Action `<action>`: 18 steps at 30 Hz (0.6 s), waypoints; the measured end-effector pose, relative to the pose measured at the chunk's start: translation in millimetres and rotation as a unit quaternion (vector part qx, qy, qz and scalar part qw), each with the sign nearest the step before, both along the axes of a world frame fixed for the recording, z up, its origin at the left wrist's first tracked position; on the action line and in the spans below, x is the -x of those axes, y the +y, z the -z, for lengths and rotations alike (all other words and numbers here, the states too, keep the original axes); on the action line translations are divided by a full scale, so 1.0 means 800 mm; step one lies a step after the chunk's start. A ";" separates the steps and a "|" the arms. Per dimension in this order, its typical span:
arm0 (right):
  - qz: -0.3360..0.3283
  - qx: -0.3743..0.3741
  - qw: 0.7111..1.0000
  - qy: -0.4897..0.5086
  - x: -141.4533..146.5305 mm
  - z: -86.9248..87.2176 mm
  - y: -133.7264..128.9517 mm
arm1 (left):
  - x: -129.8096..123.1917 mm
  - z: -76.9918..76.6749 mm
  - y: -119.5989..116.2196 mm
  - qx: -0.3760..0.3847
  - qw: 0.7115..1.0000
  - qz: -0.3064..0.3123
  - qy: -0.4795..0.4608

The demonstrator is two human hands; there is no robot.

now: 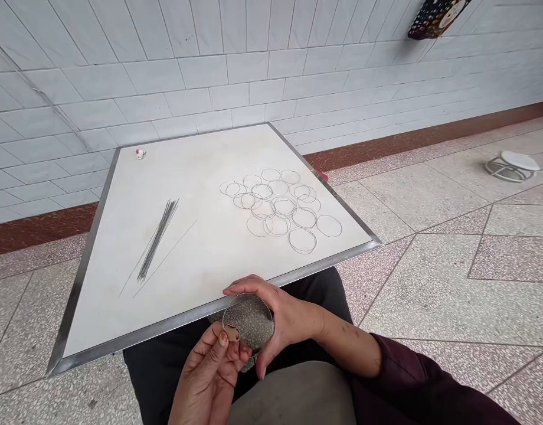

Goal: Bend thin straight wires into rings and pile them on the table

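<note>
Between my two hands is a thin wire ring (223, 308), held just off the near edge of the table. My left hand (216, 360) pinches a small flat tan piece (231, 333) with a notched outline, at the lower left of the ring where the wire meets it. How the wire joins the piece cannot be made out. Curved in a wide C, my right hand (284, 321) cups the ring's right side, its inner edge against the wire. Ahead of the hands, many similar wire rings (302, 241) lie overlapping on the white tabletop (200, 254).
A bundle of straight wires (156, 242) lies on the table's left half, with a loose wire (165, 258) beside it. A small white-and-red item (140, 154) sits in the far left corner. Metal trim (329, 255) edges the table. A round stool (513, 165) stands right.
</note>
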State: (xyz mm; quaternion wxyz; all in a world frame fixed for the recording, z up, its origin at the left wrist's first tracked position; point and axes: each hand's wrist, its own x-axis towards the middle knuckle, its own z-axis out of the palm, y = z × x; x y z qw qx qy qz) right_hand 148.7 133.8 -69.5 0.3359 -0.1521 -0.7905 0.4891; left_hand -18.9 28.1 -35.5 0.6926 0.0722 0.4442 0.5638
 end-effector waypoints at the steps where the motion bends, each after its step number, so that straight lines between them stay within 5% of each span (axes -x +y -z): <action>1: -0.001 0.007 1.000 0.007 0.000 0.001 0.000 | 0.000 0.000 0.000 0.002 1.000 -0.002 -0.005; 18: -0.009 0.027 1.000 0.007 0.000 0.001 0.003 | -0.001 0.001 0.006 0.054 0.998 -0.026 -0.032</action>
